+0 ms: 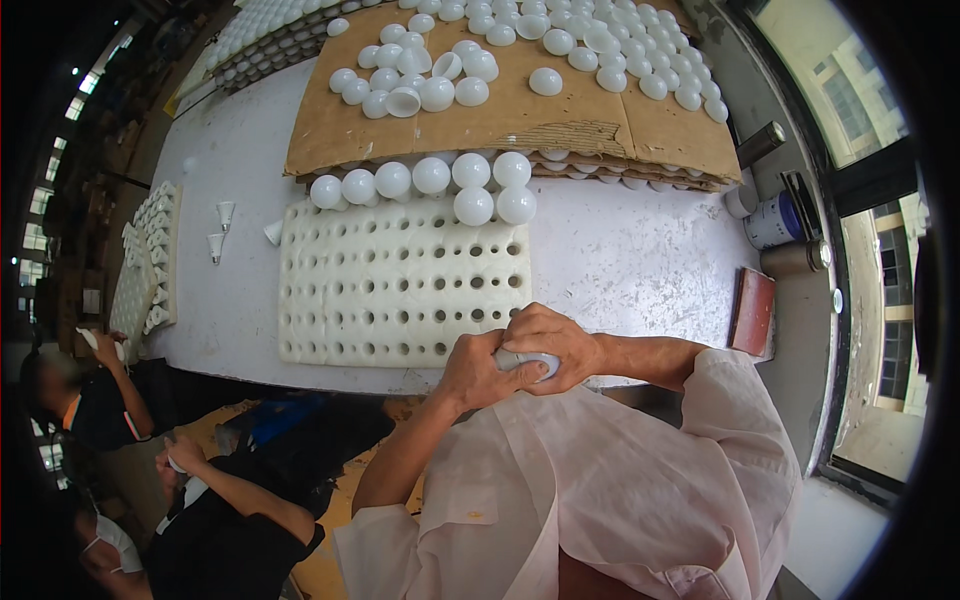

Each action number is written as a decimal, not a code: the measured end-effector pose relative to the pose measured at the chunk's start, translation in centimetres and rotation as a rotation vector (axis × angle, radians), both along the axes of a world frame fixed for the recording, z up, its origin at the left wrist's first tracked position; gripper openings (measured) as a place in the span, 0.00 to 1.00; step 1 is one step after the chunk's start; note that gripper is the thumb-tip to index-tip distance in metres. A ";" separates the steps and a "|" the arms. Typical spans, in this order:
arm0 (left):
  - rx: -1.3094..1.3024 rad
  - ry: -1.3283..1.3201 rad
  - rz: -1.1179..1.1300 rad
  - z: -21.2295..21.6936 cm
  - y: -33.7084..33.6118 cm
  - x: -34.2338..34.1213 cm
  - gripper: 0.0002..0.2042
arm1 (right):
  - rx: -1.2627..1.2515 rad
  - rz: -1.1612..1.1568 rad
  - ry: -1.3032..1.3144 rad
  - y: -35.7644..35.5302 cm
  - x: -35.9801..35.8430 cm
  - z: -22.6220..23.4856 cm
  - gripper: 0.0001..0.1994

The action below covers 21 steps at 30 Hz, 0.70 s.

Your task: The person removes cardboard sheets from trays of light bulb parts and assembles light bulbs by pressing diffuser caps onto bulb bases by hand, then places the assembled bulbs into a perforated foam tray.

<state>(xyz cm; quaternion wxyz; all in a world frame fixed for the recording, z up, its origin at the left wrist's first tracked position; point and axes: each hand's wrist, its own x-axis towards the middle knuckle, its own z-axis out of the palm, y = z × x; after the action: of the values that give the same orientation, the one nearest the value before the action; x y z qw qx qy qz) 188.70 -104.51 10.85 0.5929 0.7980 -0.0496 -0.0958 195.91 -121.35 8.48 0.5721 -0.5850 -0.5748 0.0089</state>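
Both my hands meet at the near edge of the white table (640, 260). My left hand (482, 372) and my right hand (550, 345) are closed together around one white bulb-shaped piece (527, 362), which shows only partly between the fingers. Just beyond them lies a white foam tray (400, 290) full of round holes. Several white bulb shells (472, 190) stand in a row along the tray's far edge.
Cardboard sheets (520, 125) at the back carry many more white bulb shells. Tins and a blue-labelled can (775, 222) stand at the right edge beside a reddish block (752, 312). Two other people (200, 500) work at lower left near another tray (150, 260).
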 end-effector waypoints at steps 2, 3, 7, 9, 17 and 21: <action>-0.035 -0.048 0.016 -0.5 0.1 -0.1 0.22 | 0.006 -0.026 0.054 -0.4 -0.2 -0.6 0.37; -0.095 0.068 0.010 -0.1 0.3 0.1 0.22 | 0.006 -0.026 0.055 -0.6 -0.2 -0.9 0.37; -0.221 0.151 0.008 -3.2 0.4 0.1 0.23 | -0.018 0.004 0.004 -1.1 0.1 -1.4 0.43; -0.234 0.177 0.011 -3.4 0.3 0.1 0.22 | -0.021 0.006 -0.010 -1.3 -0.1 -1.4 0.44; -0.381 0.370 0.043 -3.3 -0.5 -0.3 0.18 | 0.030 -0.026 0.025 -2.0 -0.8 -1.2 0.42; -0.395 0.463 0.053 -2.9 -0.7 -0.6 0.20 | 0.045 -0.023 -0.019 -2.2 -1.0 -1.2 0.42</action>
<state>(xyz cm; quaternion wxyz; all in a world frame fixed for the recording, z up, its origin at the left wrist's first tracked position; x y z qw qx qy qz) 188.15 -105.20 7.90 0.7346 0.6252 0.0900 -0.2478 194.93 -123.52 7.29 0.5795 -0.5787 -0.5736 -0.0162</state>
